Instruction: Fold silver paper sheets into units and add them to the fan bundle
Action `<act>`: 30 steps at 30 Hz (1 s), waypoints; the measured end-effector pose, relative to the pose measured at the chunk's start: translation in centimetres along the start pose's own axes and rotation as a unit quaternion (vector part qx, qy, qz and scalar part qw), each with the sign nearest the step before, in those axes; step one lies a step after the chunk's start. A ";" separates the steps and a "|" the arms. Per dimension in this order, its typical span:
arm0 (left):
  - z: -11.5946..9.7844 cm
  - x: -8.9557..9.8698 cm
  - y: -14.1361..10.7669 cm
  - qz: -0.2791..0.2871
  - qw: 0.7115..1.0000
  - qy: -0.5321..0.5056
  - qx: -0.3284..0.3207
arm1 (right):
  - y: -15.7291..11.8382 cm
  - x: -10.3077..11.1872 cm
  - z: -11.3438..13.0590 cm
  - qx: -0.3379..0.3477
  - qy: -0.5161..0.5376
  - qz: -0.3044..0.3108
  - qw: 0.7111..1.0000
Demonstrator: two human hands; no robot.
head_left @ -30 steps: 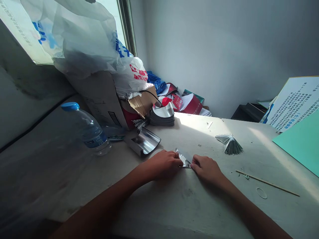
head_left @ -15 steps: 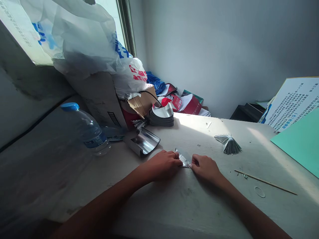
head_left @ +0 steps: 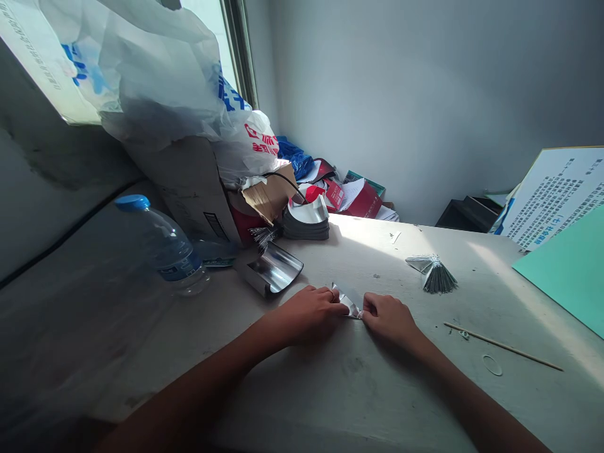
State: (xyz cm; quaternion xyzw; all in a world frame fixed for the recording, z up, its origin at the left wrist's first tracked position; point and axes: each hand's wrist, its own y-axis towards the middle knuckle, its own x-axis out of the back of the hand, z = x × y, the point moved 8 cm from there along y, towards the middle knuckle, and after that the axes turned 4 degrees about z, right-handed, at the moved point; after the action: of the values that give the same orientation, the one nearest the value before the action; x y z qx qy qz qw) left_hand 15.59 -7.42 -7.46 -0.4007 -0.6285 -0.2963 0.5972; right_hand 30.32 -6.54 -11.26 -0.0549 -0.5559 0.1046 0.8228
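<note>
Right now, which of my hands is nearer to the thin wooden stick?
Your right hand: it pinches the near right corner of the silvery piece, left of the wooden stick. Your left hand is farther left, across that piece.

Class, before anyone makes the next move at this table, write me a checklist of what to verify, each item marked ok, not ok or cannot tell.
1. Left hand on the foil: ok, its fingers rest on it.
2. Right hand at the foil: ok, its fingertips are at the corner nearest it.
3. Foil smooth: not ok, creases show.
4. Foil's edges lined up: cannot tell, fingers cover part of it.
5. Stick away from both hands: ok, it lies apart, to the right.
6. Bottle capped: ok, the blue cap is on.
</note>
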 end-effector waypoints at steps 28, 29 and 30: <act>0.0 -0.2 0.1 -0.017 1.000 0.004 0.001 | -0.2 -0.1 -0.1 0.025 0.012 -0.020 0.999; 0.0 -0.3 0.1 -0.020 1.000 0.003 -0.001 | -0.3 -0.1 -0.1 0.026 0.013 -0.021 0.999; 0.0 -0.3 0.1 -0.022 1.000 0.003 -0.002 | -0.3 -0.1 -0.1 0.026 0.013 -0.022 0.999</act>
State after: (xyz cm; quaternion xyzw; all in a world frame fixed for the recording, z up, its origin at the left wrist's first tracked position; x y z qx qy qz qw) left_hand 15.64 -7.37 -7.77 -0.3874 -0.6347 -0.3119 0.5915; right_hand 30.46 -6.82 -11.31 -0.0230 -0.5430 0.0999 0.8335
